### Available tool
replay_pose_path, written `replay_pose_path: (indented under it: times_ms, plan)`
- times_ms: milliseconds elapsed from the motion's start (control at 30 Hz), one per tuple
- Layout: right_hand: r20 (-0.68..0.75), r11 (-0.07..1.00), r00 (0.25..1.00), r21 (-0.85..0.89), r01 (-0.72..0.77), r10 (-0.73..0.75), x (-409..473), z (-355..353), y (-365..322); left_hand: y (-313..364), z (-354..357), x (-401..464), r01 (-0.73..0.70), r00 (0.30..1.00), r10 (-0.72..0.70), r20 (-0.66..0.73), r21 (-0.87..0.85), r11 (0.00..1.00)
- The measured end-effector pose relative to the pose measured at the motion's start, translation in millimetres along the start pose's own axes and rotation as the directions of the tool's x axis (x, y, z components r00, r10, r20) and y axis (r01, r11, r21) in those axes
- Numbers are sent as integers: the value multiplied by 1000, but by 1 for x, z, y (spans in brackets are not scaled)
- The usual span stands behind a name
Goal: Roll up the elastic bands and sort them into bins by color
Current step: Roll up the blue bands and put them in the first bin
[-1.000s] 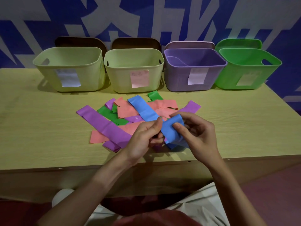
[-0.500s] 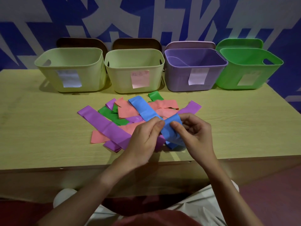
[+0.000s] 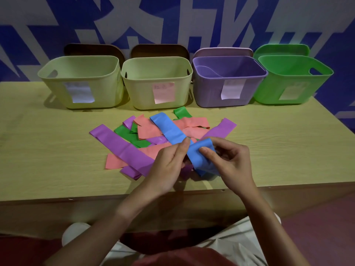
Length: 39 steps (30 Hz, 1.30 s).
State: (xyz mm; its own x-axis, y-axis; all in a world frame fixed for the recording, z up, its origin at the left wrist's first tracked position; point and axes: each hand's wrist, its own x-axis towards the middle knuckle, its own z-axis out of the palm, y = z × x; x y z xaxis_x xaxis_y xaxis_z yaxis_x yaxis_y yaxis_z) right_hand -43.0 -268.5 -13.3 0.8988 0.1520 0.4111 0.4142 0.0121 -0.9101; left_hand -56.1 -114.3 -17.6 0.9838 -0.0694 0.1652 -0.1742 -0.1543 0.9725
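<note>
Change: compared with a second ago, both hands sit a little higher over the pile and the near end of the blue band [image 3: 199,154] is folded further over itself; its far end lies where it did, and the bins have not shifted.
Left hand: the left hand [image 3: 169,166] pinches the blue band at the point where the flat stretch meets the folded part, fingers curled, thumb tip up against the band.
Right hand: the right hand [image 3: 232,162] grips the folded near end of the blue band, thumb pressed on its top face, the other fingers curled behind it.
Blue band: it runs from the far side of the pile, flat across the salmon bands [image 3: 192,127], toward the person, and is lifted and doubled over between the two hands.
Pile: purple bands [image 3: 123,148], green bands [image 3: 124,131] and salmon bands lie overlapping on the wooden table [image 3: 48,160], in front of the bins.
Bins: four stand in a row at the table's far edge, each with a paper label on its front: a pale yellow-green bin [image 3: 80,83], a second pale yellow-green bin [image 3: 156,81], a purple bin [image 3: 228,81] and a green bin [image 3: 292,79].
Lids: a lid stands upright behind each bin.
</note>
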Motion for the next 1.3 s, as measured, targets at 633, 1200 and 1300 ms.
replay_pose_path:
  times_ms: [633,1200,1300]
  plan:
    - [44,995,997,80,-65,62,-5,-1,6,9,3,-7,195,980,-187,62,-446,874]
    - [-1,993,996,75,-87,87,-6,-2,12,-7,1,-7,-119,993,107,58,280,953]
    - [0,987,995,130,-98,98,-7,-3,11,-1,3,-7,18,998,-14,56,-70,997]
